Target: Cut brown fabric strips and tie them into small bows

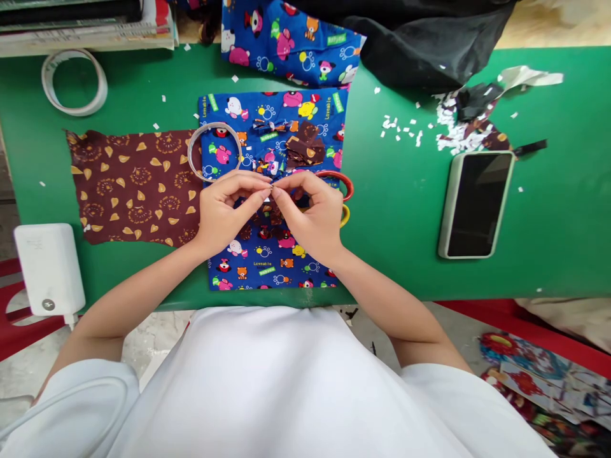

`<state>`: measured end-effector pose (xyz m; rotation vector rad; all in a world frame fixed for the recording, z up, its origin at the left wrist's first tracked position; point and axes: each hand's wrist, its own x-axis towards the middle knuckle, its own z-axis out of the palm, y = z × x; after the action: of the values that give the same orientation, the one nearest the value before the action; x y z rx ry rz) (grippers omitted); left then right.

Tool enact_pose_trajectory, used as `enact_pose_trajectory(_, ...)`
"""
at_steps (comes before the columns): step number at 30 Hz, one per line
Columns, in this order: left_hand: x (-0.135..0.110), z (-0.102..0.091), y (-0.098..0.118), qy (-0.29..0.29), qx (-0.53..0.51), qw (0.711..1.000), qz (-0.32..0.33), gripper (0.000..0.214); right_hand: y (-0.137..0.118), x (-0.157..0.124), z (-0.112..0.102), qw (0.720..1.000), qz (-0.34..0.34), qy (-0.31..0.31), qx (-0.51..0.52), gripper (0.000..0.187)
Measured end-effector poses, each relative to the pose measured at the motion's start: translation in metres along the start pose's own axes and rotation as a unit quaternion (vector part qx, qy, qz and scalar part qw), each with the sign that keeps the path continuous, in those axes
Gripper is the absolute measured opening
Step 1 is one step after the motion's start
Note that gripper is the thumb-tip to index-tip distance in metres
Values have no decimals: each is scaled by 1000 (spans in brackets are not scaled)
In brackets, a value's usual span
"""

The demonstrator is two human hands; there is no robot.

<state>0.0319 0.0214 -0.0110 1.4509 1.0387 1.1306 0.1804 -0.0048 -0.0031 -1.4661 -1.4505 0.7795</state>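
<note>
Near the bench's front edge, the left hand (224,207) and right hand (312,213) meet fingertip to fingertip, both pinching one tiny piece (270,189) that is mostly hidden; what it is cannot be told. It looks light and thin, likely easy to drop, so a fingertip pinch at its ends seems the best hold. Under the hands lies a blue cartoon-print cloth (267,267), soft and limp. At 12 o'clock from the hands sit small brown scraps (305,147), at 11 o'clock a tape roll (214,151). A brown patterned cloth (133,184) lies at 9 o'clock, a phone (477,203) at 3 o'clock. Red scissors handles (344,181) peek beside the right hand. The green bench (396,216) carries white paper bits (405,130) farther back, with black cloth (429,44) beyond.
</note>
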Motion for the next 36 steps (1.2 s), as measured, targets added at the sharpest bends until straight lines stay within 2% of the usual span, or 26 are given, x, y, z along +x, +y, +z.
enact_pose_trajectory(11, -1, 0, 0, 19, -10, 998, -61, 10, 0, -3, 2, 999, 23, 12, 31, 7)
enact_pose_trajectory(18, 0, 0, -1, 28, -7, 998, -51, 13, 1, -5, 5, 998, 22, 29, 52, 6)
enact_pose_trajectory(26, -1, 0, -3, 46, -9, 999, -25, 5, 0, -6, 7, 997, 18, 43, 62, 4)
enact_pose_trajectory(36, 0, -1, -2, 32, -19, 999, -18, 4, 2, -4, 6, 997, -13, 38, 60, 4)
